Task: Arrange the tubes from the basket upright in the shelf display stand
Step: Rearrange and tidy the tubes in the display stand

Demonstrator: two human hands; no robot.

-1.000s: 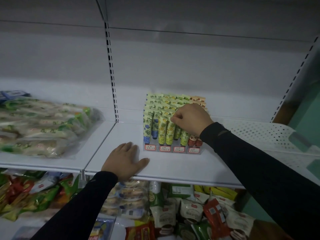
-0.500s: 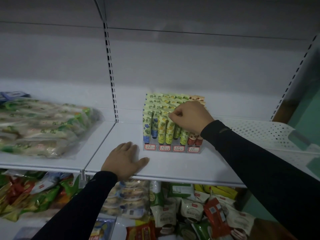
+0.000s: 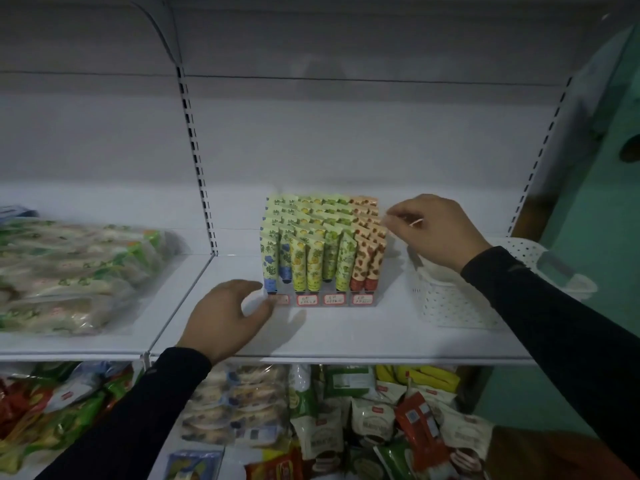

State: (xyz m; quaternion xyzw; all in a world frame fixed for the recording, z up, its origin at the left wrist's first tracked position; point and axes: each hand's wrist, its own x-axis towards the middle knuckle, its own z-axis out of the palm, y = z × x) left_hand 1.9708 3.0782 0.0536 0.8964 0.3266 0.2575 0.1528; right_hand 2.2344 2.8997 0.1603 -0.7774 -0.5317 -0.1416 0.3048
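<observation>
Seemingly nearly done: colourful upright tubes (image 3: pixel 320 244) are filling the clear stand (image 3: pixel 322 299); beside it, both hands, left (image 3: pixel 228 317) and right (image 3: pixel 434 230), are hovering relaxed, empty.

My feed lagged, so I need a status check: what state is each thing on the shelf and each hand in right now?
Tubes: upright in rows, filling the stand.
Display stand: on the shelf, price labels facing front.
White basket: on the shelf right of the stand; contents not visible.
Left hand: open, at the stand's front left corner.
Right hand: beside the stand's right side, fingers curled; whether it holds anything is unclear.
</observation>
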